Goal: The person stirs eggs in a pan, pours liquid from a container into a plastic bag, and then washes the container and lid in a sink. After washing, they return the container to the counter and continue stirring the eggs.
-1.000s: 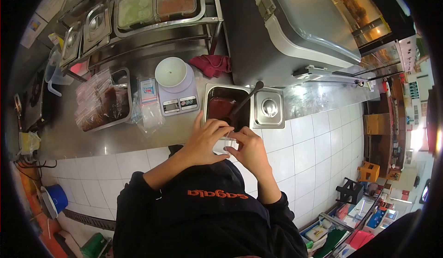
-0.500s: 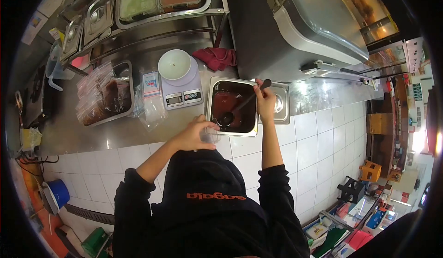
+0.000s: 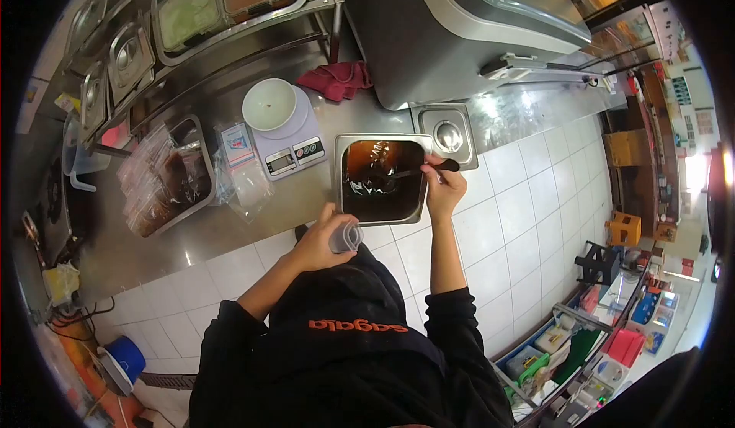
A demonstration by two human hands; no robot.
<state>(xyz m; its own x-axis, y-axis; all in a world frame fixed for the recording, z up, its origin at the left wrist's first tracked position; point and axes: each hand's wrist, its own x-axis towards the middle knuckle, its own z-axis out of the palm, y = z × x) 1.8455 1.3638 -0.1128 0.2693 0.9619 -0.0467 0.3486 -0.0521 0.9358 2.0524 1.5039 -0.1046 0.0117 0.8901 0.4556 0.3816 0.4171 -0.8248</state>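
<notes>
A deep steel food pan [image 3: 420,214] of dark reddish-brown sauce [image 3: 375,187] stands at the counter's front edge. My right hand [image 3: 444,191] grips the dark handle of a ladle [image 3: 449,165] over the pan's right rim; its bowl is down in the sauce and hard to make out. In my left hand [image 3: 315,244] is a small clear plastic cup [image 3: 346,236], held just off the pan's lower left corner. Behind and left of the pan sits a kitchen scale [image 3: 295,141] bearing a pale bowl [image 3: 269,105].
A steel lid [image 3: 448,133] lies right of the pan. A tray [image 3: 205,171] with filled plastic bags [image 3: 161,187] is at the left, beside empty clear bags [image 3: 249,187]. A red cloth [image 3: 337,81] lies behind the scale, near a large grey box-like appliance [image 3: 398,37].
The view has shifted and turned slightly. My right hand has come lower along the pan's right side, and the ladle's bowl has sunk deeper into the sauce. The cup remains in my left hand.
</notes>
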